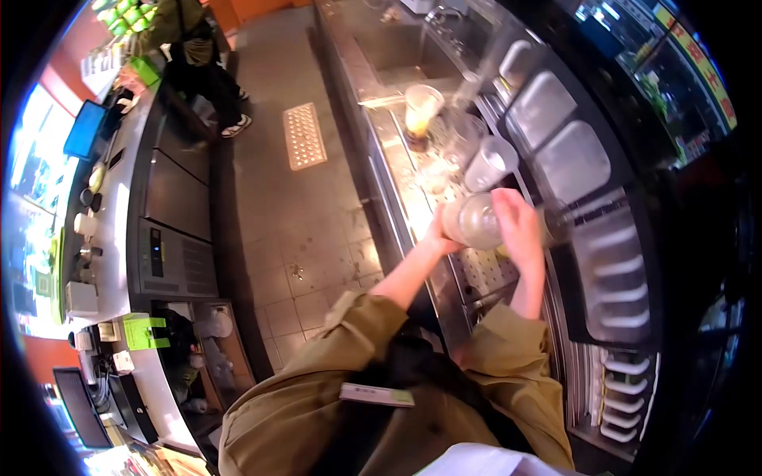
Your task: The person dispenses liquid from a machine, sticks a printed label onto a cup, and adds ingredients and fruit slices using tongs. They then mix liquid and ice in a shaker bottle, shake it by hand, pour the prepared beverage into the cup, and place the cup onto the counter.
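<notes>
My left hand (446, 233) is wrapped around the near side of a clear, rounded container (476, 220), which looks like a cup or jar. Over its other side, my right hand (517, 226) grips it with curled fingers. The container is held above a metal counter with a perforated drain plate (486, 271). Just beyond my hands stands a white cup (490, 163), tilted, beside clear cups (462, 135). Farther off is a cup with yellowish contents (423, 107). What the container holds, if anything, I cannot make out.
A metal sink (397, 51) lies at the far end of the counter. Lidded bins with white handles (617, 270) line the right side. Across the tiled floor (317, 238) runs another counter (115, 262). Another person (194, 59) stands at the far left.
</notes>
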`<state>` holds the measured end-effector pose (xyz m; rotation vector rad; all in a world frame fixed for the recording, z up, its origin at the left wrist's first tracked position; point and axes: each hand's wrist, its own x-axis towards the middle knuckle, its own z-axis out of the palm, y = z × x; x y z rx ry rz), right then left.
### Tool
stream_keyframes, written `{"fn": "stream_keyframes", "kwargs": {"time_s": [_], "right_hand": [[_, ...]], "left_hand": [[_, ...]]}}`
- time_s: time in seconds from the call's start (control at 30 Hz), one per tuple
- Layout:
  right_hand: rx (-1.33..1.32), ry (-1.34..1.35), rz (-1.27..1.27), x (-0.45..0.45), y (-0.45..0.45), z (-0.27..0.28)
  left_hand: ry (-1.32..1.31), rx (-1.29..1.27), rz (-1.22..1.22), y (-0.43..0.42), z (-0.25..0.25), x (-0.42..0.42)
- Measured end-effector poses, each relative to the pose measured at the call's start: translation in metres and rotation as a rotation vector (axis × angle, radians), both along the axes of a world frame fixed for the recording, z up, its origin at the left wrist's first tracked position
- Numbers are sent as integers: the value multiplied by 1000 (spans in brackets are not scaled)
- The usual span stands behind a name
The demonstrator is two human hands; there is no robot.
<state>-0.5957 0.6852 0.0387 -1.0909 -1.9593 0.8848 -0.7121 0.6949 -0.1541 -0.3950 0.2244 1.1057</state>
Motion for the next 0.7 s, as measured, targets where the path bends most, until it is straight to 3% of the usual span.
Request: {"fn": "stream_keyframes", "kwargs": {"time_s": [0.07, 0.13, 0.17, 0.27, 0.33, 0.43, 0.5, 0.6, 0.67, 0.7], "right_hand": [[-8, 92, 80, 9, -39, 9], [74, 102, 253, 9, -68, 24], [76, 140, 338, 5, -81, 29], [62, 303, 479, -19, -110, 27], [-7, 401, 649, -34, -118, 28], [-99, 551, 1062, -87, -126, 12], [155, 555, 1172, -147, -126, 16], [300, 578, 1147, -243, -141, 11], [213, 592, 1047, -306, -157, -5], [88, 662, 1079, -324, -169, -12]], "left_hand": [[214, -77, 63, -43, 65, -11], [313, -3, 156, -64, 76, -32], [419, 181, 269, -75, 70, -48], [876, -129, 444, -110, 164, -92], [982, 75, 593, -128, 194, -136], [788, 553, 809, -161, 239, -188], [643, 836, 997, -180, 263, -222], [588, 957, 945, -192, 273, -313], [749, 740, 792, -199, 269, -384], [865, 479, 830, -210, 262, -408]]}}
